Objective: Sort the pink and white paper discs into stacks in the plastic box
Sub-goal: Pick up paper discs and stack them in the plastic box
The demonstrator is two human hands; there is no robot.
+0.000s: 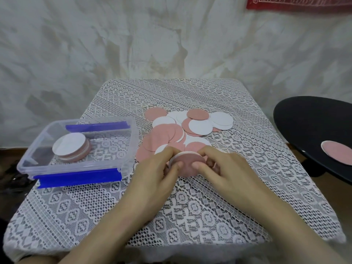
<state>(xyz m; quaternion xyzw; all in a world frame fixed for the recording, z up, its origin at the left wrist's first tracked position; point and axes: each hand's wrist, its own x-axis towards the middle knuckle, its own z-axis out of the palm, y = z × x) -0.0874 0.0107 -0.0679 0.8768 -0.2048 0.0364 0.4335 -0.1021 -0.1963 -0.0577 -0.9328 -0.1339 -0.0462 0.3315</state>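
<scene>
A small stack of discs (187,162), pink face towards me, is pinched between my left hand (162,172) and my right hand (221,168) just above the table's middle. Beyond it, a loose pile of pink and white paper discs (182,128) is spread over the lace cloth. The clear plastic box (125,159) with blue clips stands at the left. Inside it sits one stack of discs (71,147) with a white disc on top and pink and white edges showing beneath.
A black round stool (308,126) stands at the right with a pink disc (338,152) lying on it. The lace-covered table (190,216) ends close to a white draped wall behind. A red banner (297,2) hangs at the top right.
</scene>
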